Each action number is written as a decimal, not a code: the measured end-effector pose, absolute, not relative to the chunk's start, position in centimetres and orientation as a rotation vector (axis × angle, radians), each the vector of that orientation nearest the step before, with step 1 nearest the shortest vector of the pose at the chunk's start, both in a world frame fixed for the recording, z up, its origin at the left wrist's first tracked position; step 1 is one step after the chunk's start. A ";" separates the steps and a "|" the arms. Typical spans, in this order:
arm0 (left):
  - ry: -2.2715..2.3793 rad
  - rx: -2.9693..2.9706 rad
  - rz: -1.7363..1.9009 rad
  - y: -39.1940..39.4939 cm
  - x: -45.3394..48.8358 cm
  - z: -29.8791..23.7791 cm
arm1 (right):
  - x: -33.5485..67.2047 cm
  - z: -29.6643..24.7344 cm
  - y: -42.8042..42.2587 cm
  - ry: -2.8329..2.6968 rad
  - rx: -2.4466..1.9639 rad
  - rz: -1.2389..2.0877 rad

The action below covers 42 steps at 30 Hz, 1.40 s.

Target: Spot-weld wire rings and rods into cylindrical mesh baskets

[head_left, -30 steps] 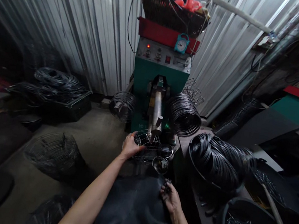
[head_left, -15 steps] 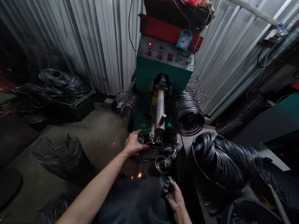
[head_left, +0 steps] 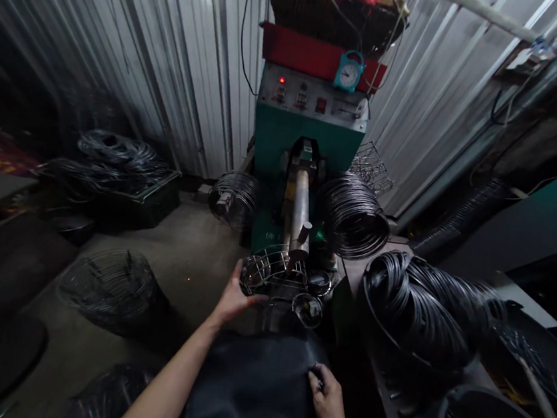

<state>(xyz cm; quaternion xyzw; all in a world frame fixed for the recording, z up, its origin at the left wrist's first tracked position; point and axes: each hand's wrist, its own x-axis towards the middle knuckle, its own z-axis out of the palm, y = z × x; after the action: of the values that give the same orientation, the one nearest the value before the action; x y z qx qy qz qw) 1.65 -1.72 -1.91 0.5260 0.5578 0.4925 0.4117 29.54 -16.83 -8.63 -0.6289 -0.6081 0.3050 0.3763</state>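
Left hand (head_left: 232,300) is resting splayed against the wire frame (head_left: 272,266) — it's sitting at six o'clock, under the metal arm (head_left: 302,201) — and right hand (head_left: 326,393), five o'clock, is lying clenched, contents too dark to tell.

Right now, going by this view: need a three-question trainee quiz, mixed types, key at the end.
1. Which hand is at the wire frame near the tip of the metal arm?
A: right hand
B: left hand
C: both hands
2. True or false: the teal clock sits higher in the picture than the metal arm.
3. Fill in: the lit indicator light on the control panel is ____.

Key: 1 B; 2 true; 3 red.
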 end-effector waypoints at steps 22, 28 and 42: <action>1.680 2.287 0.876 -10.4 4.3 4.4 | 21.9 7.3 -10.0 -1.977 -1.639 0.881; 1.719 2.276 0.831 -9.0 4.9 5.4 | 20.8 5.4 -9.4 -2.030 -1.589 0.512; 1.620 2.098 0.814 -6.2 4.5 4.5 | 23.4 5.2 -7.1 -2.362 -1.132 0.737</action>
<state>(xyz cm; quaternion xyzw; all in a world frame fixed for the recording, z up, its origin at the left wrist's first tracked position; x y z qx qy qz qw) 4.50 -6.23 4.46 0.7437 0.5744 0.2887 0.1834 23.41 -7.06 5.22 -0.4068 -0.8490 0.2650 0.2085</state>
